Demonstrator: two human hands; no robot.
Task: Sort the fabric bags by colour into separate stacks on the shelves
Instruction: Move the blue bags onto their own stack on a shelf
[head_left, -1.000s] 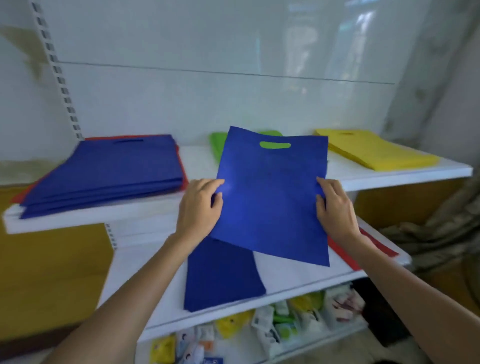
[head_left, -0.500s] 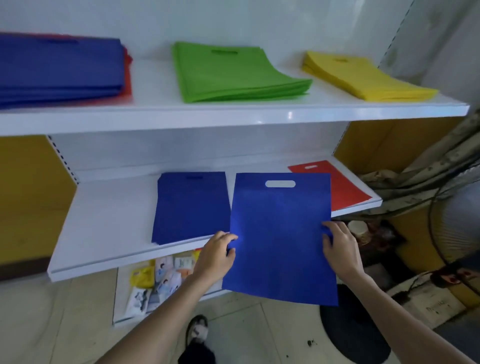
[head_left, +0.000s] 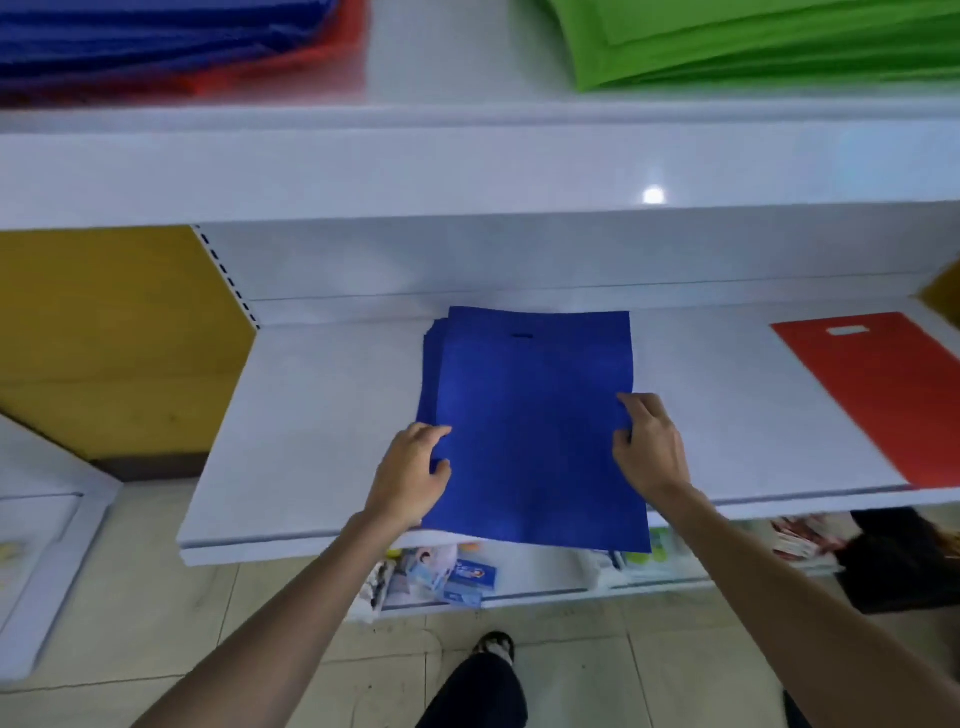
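A blue fabric bag (head_left: 535, 426) lies on top of another blue bag on the lower white shelf (head_left: 322, 441), its near edge hanging over the shelf front. My left hand (head_left: 413, 475) pinches its left edge and my right hand (head_left: 647, 447) pinches its right edge. A red bag (head_left: 883, 395) lies flat at the right end of the same shelf. On the upper shelf (head_left: 467, 161) a blue stack (head_left: 156, 36) sits on red bags at the left, and a green stack (head_left: 753, 41) lies to the right.
Below the lower shelf a bottom shelf holds several small packets (head_left: 447, 571). A yellow panel (head_left: 114, 338) stands left of the shelving. My foot (head_left: 493, 647) is on the tiled floor. A dark object (head_left: 898, 561) sits low at the right.
The blue bag moved from in front of the shelf edge onto the blue bag lying on the lower shelf. Both hands moved with it, and the view tilted down and closer.
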